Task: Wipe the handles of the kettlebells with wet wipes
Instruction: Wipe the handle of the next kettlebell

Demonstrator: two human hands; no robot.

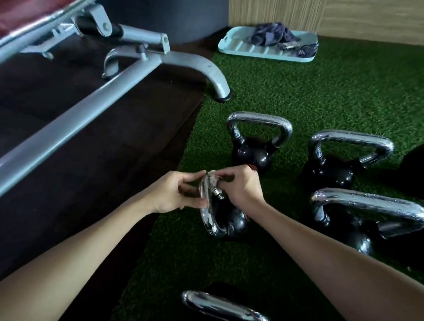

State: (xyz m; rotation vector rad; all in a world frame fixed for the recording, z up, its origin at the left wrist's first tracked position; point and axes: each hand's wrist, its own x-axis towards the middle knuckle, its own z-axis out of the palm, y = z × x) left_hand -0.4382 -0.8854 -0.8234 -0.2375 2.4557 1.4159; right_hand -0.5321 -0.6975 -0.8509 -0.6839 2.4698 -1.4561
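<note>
A small black kettlebell [228, 220] with a chrome handle stands on the green turf in the middle of the view. My left hand [174, 195] holds the left side of its handle with curled fingers. My right hand [242, 186] presses a small white wet wipe [213, 179] against the top of the same handle, fingers curled round it. Several other chrome-handled kettlebells stand around: one behind [256, 141], two at the right [340, 159] [365, 219], one at the bottom edge [227, 312].
A grey metal bench frame [136, 75] with a red pad runs across the upper left over a dark floor mat. A light blue tray [242, 46] with a dark cloth [272, 34] lies on the turf at the back by the wall.
</note>
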